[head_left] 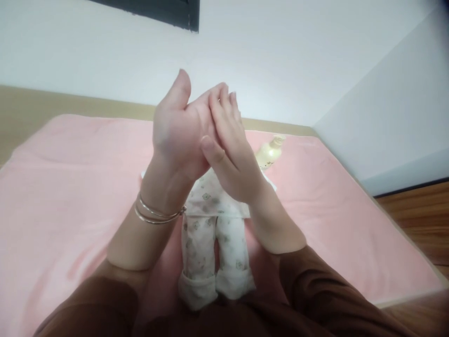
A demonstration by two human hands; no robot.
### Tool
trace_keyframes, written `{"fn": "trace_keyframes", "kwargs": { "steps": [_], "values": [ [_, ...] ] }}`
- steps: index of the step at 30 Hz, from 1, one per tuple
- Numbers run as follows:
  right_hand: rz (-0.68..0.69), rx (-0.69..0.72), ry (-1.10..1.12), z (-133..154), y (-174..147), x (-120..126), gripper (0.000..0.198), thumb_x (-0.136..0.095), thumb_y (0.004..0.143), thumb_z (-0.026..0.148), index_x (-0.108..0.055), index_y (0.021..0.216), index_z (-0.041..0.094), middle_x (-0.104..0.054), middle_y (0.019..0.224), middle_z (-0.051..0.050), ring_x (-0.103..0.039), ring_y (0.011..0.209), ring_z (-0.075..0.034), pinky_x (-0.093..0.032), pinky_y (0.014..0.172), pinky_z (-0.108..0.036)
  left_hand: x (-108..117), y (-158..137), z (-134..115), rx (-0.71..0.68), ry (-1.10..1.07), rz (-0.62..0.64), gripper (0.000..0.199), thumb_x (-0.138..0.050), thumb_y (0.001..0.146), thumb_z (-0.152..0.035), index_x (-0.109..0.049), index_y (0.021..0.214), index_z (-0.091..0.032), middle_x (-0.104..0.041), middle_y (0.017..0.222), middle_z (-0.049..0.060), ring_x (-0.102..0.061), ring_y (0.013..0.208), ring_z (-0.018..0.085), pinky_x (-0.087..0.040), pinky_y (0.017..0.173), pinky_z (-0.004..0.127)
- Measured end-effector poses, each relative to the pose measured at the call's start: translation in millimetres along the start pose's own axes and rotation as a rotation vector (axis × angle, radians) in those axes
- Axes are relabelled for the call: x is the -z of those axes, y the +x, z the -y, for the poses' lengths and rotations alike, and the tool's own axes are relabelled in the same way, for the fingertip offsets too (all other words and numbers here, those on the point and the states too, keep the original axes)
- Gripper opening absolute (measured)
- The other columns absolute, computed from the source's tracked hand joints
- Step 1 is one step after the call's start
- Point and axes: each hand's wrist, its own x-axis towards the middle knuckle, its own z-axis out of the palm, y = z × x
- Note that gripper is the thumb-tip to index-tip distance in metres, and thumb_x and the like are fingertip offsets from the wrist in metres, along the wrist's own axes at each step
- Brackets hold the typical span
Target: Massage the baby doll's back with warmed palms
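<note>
In front of me, my left hand (pixel 185 124) is raised with its palm turned toward me and its thumb apart. My right hand (pixel 231 140) lies slantwise across the left hand's fingers, its own fingers stretched out, so the two hands touch. Nothing shows between them, though the contact surfaces are hidden. Below the hands lies a small white patterned top (pixel 206 196), partly covered by my wrists, above matching baby trousers (pixel 199 248) with turned-up cuffs. A pale yellow bottle (pixel 269 152) is just beyond my right hand, its lower part hidden.
A pink blanket (pixel 87 187) covers a wooden platform (pixel 24 105). A white wall (pixel 263 61) rises behind it, with a dark frame (pixel 175 14) at the top. Wooden flooring (pixel 421 220) shows at the right. Metal bangles (pixel 154 216) ring my left wrist.
</note>
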Motion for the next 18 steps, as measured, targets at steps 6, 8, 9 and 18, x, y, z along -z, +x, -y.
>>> {"fn": "trace_keyframes", "kwargs": {
  "steps": [6,8,9,18],
  "values": [
    [-0.101,0.065,0.076,-2,-5,2,0.072,-0.039,0.100,0.060,-0.016,0.164,0.037,-0.031,0.168,0.006,0.005,0.163,-0.026,-0.009,0.137,-0.056,-11,-10,2,-0.022,0.010,-0.052,0.070,-0.011,0.106,-0.059,-0.040,0.158,-0.021,-0.060,0.148,0.004,-0.027,0.158,0.030,-0.039,0.126,0.038],
    [-0.107,0.066,0.071,-4,-5,3,0.071,-0.040,0.100,0.058,-0.018,0.164,0.037,-0.033,0.167,0.007,0.004,0.163,-0.025,-0.009,0.137,-0.055,-12,-11,2,-0.046,0.011,-0.004,0.071,-0.010,0.107,-0.056,-0.035,0.159,-0.014,-0.059,0.148,0.006,-0.025,0.158,0.029,-0.040,0.124,0.033],
    [-0.108,0.068,0.067,-4,-6,3,0.070,-0.040,0.100,0.057,-0.019,0.164,0.037,-0.033,0.167,0.007,0.003,0.163,-0.024,-0.009,0.137,-0.054,-12,-12,2,-0.052,0.011,0.015,0.071,-0.009,0.108,-0.054,-0.033,0.159,-0.011,-0.058,0.149,0.007,-0.024,0.158,0.029,-0.040,0.124,0.033],
    [-0.222,0.090,0.046,17,-28,2,0.069,-0.008,0.102,0.060,-0.013,0.165,0.030,-0.004,0.174,0.006,0.005,0.163,-0.016,-0.004,0.138,-0.044,-26,-22,32,-0.167,0.126,-0.058,0.057,-0.014,0.108,-0.053,-0.038,0.157,-0.037,-0.041,0.163,-0.009,-0.013,0.159,0.033,-0.033,0.125,0.050]
  ]
}}
